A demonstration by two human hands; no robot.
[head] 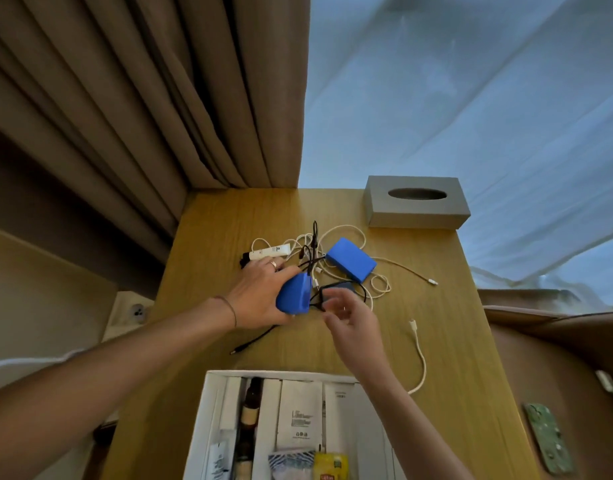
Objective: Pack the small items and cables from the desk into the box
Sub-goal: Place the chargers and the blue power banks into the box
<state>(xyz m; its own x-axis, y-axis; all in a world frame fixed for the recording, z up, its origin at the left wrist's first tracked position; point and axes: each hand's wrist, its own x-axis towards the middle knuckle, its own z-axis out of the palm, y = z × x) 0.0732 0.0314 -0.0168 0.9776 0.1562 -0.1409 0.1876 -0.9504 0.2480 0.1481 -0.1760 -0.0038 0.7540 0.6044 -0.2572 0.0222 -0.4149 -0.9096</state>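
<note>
Item: blue rectangular battery pack (293,295), held above wooden desk (454,341) in left hand (263,292) grip. Right hand (353,320) pinching tangled black cable (320,299). Risk judged: neighbouring items dragged off by snagged leads.

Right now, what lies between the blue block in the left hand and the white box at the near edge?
Head view: mostly bare desk, crossed only by a black cable end lying between the blue block gripped by the left hand and the white box.

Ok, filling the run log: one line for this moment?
left hand: grips blue block | right hand: pinches black cable | box: open
</note>
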